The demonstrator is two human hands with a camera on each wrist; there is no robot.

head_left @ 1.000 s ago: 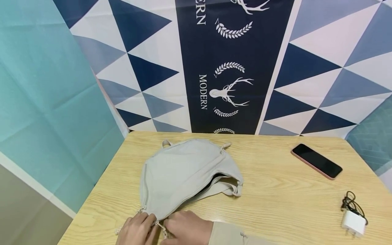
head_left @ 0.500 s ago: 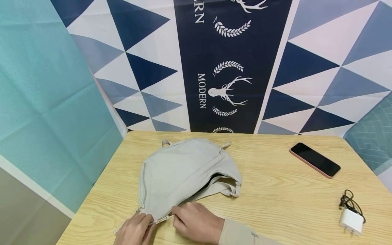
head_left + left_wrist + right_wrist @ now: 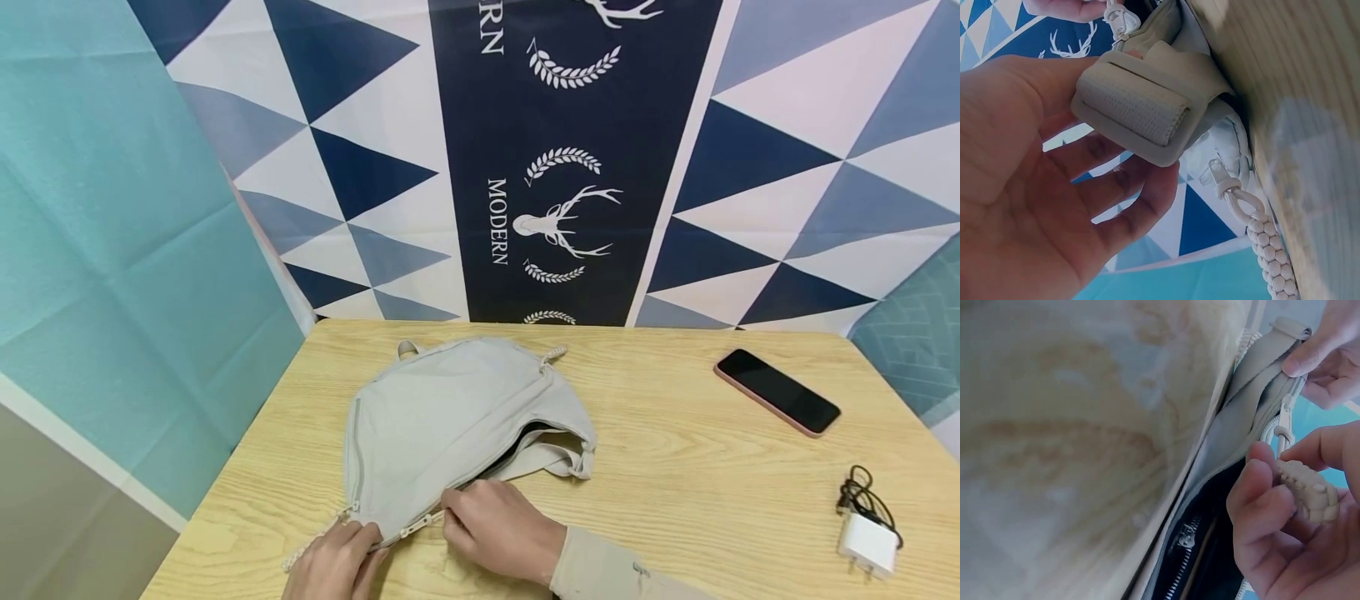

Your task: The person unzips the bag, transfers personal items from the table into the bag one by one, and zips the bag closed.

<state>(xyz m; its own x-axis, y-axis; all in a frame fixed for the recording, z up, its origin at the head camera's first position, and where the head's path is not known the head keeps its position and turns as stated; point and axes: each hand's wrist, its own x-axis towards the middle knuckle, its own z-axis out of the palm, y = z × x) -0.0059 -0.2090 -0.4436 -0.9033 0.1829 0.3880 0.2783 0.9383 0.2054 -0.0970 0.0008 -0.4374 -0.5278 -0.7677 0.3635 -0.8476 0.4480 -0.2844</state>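
A light grey-beige bag (image 3: 450,425) lies on the table, its zipped mouth gaping along the near right side. At its near left corner, my left hand (image 3: 333,562) grips the fabric edge; in the left wrist view that hand is beside a plastic strap buckle (image 3: 1135,106). My right hand (image 3: 498,529) pinches the braided zipper pull (image 3: 1307,490), drawn taut from the zipper slider (image 3: 1286,419). Through the gap, the right wrist view shows a dark lining and a smaller inner zipper (image 3: 1186,537). Another braided pull (image 3: 1269,256) hangs near my left hand.
A phone (image 3: 777,392) in a pink case lies on the right of the wooden table (image 3: 675,500). Nearer the right edge are a white charger plug (image 3: 867,542) and a coiled black cable (image 3: 866,504). A patterned cloth backdrop (image 3: 555,167) stands behind the table.
My right hand has moved right and slightly away along the bag's mouth, pulling the zipper slider with it. My left hand keeps its grip on the corner.
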